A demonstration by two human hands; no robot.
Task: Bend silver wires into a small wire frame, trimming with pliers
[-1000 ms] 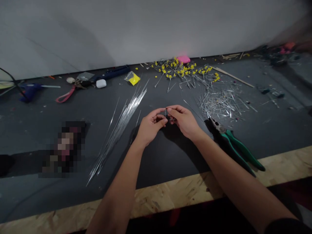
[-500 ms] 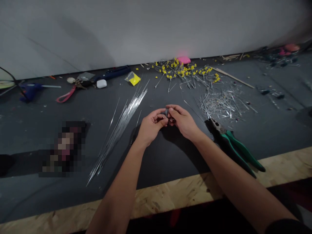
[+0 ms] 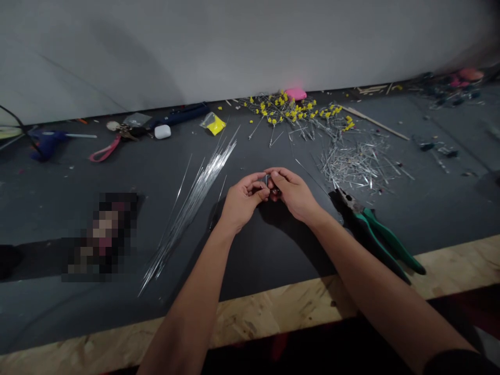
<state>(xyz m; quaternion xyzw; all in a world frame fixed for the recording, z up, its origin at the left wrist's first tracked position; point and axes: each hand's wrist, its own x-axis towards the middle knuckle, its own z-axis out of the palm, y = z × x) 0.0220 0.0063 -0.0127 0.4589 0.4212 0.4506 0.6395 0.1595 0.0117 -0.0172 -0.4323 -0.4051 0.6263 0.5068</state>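
Observation:
My left hand (image 3: 244, 200) and my right hand (image 3: 291, 192) meet at the middle of the dark table, fingertips nearly touching. Between them is a small piece of thin, bent wire (image 3: 266, 179), pinched by the fingers of both hands. Much of it is hidden behind the fingers. Left of my left hand lies a long bundle of straight silvery wires (image 3: 195, 195). To the right of my right hand are pliers with green and black handles (image 3: 375, 229) and, behind them, a heap of short cut wires (image 3: 355, 161).
Yellow-tipped wire pieces (image 3: 289, 109) lie along the wall near a pink lump (image 3: 296, 94). A wooden stick (image 3: 377, 124), yellow packet (image 3: 214, 124), white case (image 3: 162, 132), keys with a pink strap (image 3: 105, 151) and blue glue gun (image 3: 49, 145) lie farther back.

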